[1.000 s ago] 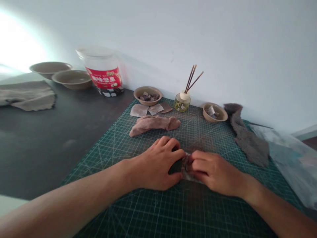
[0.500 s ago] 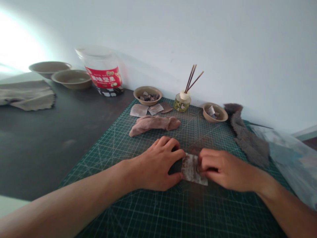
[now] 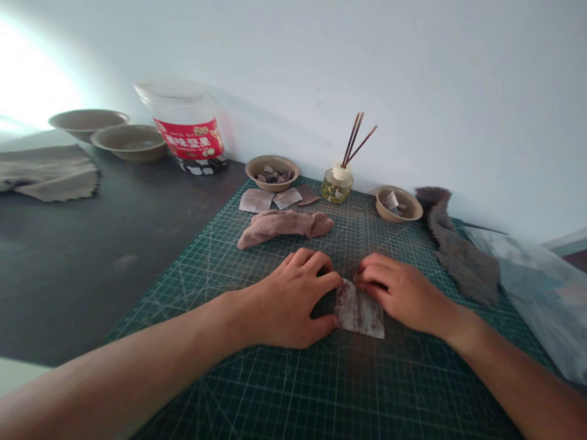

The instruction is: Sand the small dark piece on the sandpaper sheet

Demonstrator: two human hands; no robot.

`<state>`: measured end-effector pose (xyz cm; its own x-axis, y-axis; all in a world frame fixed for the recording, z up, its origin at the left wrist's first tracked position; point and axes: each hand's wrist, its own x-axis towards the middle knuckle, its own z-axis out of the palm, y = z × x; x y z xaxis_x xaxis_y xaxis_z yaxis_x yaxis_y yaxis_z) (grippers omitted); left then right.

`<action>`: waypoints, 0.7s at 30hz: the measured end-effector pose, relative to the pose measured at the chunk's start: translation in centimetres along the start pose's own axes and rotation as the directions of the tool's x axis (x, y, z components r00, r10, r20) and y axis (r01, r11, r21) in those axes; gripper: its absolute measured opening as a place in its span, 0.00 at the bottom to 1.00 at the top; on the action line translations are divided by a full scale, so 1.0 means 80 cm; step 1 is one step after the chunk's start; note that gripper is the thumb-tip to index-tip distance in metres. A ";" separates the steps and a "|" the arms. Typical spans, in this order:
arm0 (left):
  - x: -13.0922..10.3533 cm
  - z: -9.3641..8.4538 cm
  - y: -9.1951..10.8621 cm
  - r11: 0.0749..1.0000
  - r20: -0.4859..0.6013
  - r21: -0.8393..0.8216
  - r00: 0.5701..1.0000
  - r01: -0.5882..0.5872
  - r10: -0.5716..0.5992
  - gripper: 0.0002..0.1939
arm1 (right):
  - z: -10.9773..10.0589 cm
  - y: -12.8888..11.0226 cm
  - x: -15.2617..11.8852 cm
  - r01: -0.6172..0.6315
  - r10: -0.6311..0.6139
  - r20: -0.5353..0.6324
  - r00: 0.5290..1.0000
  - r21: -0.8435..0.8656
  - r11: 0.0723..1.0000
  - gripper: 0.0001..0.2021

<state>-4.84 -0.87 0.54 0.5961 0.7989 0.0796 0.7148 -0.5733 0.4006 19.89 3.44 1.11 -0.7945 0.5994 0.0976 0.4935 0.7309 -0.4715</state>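
A small greyish-white square sheet (image 3: 360,311), smeared with brown dust, lies flat on the green cutting mat (image 3: 284,391). My left hand (image 3: 298,302) grips its left edge, thumb at the lower corner and forefinger at the upper one. At the sheet's top edge, my right hand (image 3: 389,284) is closed in a pinch, fingertips down against it. Whatever sits in that pinch is mostly hidden and too small to name. Brown dust lies on the mat around the sheet. Beyond my hands rests a crumpled pinkish-brown cloth (image 3: 284,226).
Behind the cloth are several sheet pieces (image 3: 257,200), a bowl of small dark chips (image 3: 272,188), a reed diffuser (image 3: 337,185) and another small bowl (image 3: 389,217). A grey fuzzy cloth (image 3: 468,263) and plastic bag (image 3: 541,287) lie right. A plastic jar (image 3: 190,131) stands left.
My right hand has slid up and slightly left across the sheet to its top edge, uncovering more of the right side. My left hand keeps its place on the sheet.
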 end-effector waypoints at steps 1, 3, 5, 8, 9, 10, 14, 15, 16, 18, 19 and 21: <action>0.000 0.000 0.000 1.000 -0.004 -0.004 1.000 0.000 0.000 0.20 | -0.002 0.002 0.000 -0.030 0.029 -0.022 0.999 -0.021 0.999 0.07; 0.000 -0.001 0.000 1.000 -0.005 -0.011 1.000 -0.002 0.002 0.19 | -0.006 0.002 -0.001 0.031 -0.030 0.103 0.994 -0.014 0.999 0.08; 0.000 -0.003 0.001 1.000 0.007 -0.019 1.000 -0.003 0.003 0.18 | -0.011 -0.001 -0.002 0.079 -0.075 0.146 0.986 -0.025 0.997 0.08; 0.000 -0.004 0.001 1.000 0.019 -0.020 1.000 -0.001 0.001 0.17 | -0.022 0.001 -0.005 0.004 -0.005 -0.010 1.000 -0.074 0.997 0.07; 0.000 -0.004 0.002 1.000 0.015 -0.016 1.000 0.002 -0.002 0.18 | -0.027 0.003 -0.006 -0.040 0.034 -0.079 0.996 -0.076 0.996 0.06; -0.001 -0.004 0.002 1.000 0.010 -0.010 1.000 0.003 -0.003 0.19 | -0.031 0.006 -0.008 -0.077 0.066 -0.148 0.987 -0.068 0.995 0.04; -0.002 -0.005 0.007 0.999 0.006 0.024 1.000 -0.021 0.021 0.17 | -0.036 0.009 -0.018 -0.097 0.084 -0.303 0.949 -0.027 0.995 0.02; -0.002 -0.005 0.009 0.999 0.006 0.035 1.000 -0.024 0.024 0.16 | -0.034 0.007 -0.020 -0.078 0.072 -0.297 0.952 -0.008 0.997 0.02; -0.002 -0.005 0.010 0.999 0.001 0.048 1.000 -0.021 0.021 0.15 | -0.030 0.003 -0.022 -0.054 0.056 -0.273 0.960 0.013 0.998 0.02; -0.003 -0.004 0.013 0.997 -0.018 0.075 1.000 -0.004 0.006 0.15 | -0.020 -0.007 -0.025 -0.011 0.023 -0.210 0.977 0.060 0.998 0.02; -0.003 -0.004 0.014 0.996 -0.030 0.088 1.000 0.003 -0.001 0.15 | -0.015 -0.011 -0.025 0.007 0.007 -0.182 0.983 0.078 0.997 0.03; -0.004 -0.004 0.015 0.994 -0.046 0.106 0.999 0.014 -0.009 0.16 | -0.005 -0.019 -0.025 0.030 -0.017 -0.137 0.990 0.089 0.996 0.04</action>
<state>-4.29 -1.76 1.29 0.5725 0.8114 0.1180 0.7575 -0.5784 0.3026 20.86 1.24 1.99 -0.7468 0.6258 0.2250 0.4364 0.7164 -0.5444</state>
